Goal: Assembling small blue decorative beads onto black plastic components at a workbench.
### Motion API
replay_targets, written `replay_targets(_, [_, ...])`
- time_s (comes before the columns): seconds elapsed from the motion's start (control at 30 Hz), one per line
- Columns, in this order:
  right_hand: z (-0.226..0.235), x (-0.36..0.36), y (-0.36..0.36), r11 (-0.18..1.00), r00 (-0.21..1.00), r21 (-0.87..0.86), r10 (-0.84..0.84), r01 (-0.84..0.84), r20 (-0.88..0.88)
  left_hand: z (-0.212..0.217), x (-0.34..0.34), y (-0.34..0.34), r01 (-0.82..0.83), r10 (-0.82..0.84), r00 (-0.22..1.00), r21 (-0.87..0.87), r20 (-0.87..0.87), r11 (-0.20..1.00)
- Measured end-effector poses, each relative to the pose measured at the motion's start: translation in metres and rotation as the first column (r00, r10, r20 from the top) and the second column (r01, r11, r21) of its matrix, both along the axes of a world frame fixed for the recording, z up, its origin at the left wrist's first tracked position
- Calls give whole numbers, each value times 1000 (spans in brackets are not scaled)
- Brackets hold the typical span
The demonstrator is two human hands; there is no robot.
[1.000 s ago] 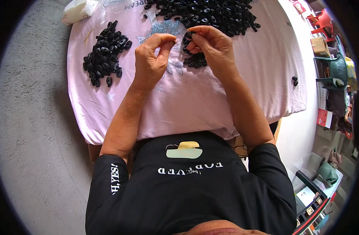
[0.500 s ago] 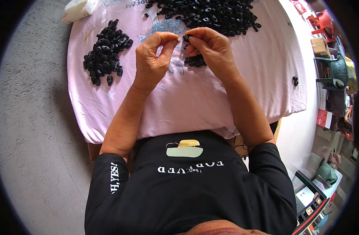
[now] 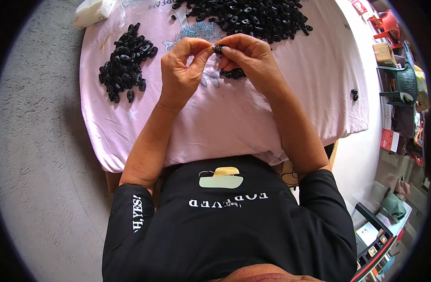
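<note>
Above the pink cloth my two hands meet fingertip to fingertip. In my right hand (image 3: 253, 56), thumb and forefinger pinch a small black ribbed plastic piece (image 3: 218, 49). My left hand (image 3: 183, 66) is closed in a pinch right at the left end of that piece; whatever its fingertips hold is too small to make out. Just beyond lies a loose pile of tiny shiny clear-blue parts (image 3: 200, 31). A few black pieces (image 3: 233, 74) lie under my right hand, partly hidden by it.
A large heap of black plastic pieces (image 3: 253, 19) covers the far side of the pink-clothed table (image 3: 215, 122). Another pile of ribbed black pieces (image 3: 126, 61) lies at left. Two pieces (image 3: 355, 94) sit near the right edge. A white packet (image 3: 92, 13) stands at the far left corner.
My hands have come together: the gap between the left fingertips and the black piece has closed. The piece now lies more sideways, against the left fingertips.
</note>
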State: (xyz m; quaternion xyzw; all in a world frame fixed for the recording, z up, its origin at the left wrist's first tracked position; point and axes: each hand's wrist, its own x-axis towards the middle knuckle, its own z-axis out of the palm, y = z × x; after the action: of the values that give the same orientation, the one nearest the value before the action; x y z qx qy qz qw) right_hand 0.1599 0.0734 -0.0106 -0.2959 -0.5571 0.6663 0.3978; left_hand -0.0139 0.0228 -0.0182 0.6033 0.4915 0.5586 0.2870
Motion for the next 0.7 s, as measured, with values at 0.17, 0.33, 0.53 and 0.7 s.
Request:
replay_targets(0.17, [-2, 1, 0, 998, 1000, -53, 23, -24, -21, -2, 2, 0, -20, 24, 998, 67, -59, 998])
replay_targets(0.33, [-4, 1, 0, 986, 994, -164, 19, -37, -112, -2, 6, 4, -77, 83, 996, 161, -30, 984])
replay_targets(0.53, [-8, 2, 1, 978, 979, -202, 17, -59, -203, -4, 5, 6, -45, 60, 997, 238, -54, 970])
replay_targets(0.7, [-7, 2, 0, 980, 982, -189, 21, -58, -190, -3, 6, 4, -57, 62, 998, 196, -20, 979])
